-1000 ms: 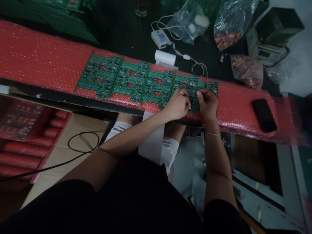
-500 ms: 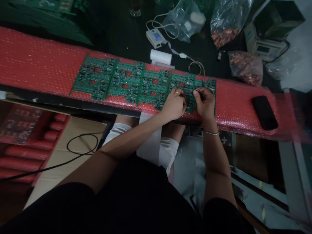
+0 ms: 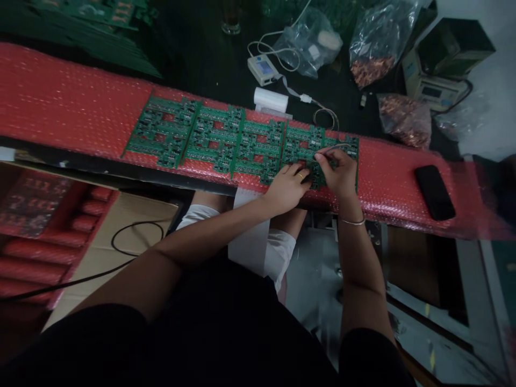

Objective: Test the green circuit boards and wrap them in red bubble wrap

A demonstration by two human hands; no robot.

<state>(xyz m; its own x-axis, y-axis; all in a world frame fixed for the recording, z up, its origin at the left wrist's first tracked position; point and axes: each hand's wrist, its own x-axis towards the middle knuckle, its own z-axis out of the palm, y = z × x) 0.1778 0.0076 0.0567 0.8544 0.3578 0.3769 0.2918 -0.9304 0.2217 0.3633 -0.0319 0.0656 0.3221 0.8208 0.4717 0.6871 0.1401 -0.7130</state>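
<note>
Over the fourth circuit board [image 3: 296, 155] from the left, the left hand [image 3: 287, 189] has shifted toward the near edge, grip indeterminate, likely clearing access; the right hand [image 3: 341, 171] pinches thin wires [image 3: 331, 148]. Beneath: red bubble wrap [image 3: 80, 97], worktop [image 3: 193, 59].

Rm dim | dk worktbl [image 3: 193, 64] | pale wall [image 3: 500, 32] upr rt | grey flr [image 3: 310, 269]

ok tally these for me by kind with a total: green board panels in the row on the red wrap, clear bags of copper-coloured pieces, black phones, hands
Green board panels in the row: 5, some partly covered
Bags of copper-coloured pieces: 2
Black phone: 1
Hands: 2
Total: 10
</note>
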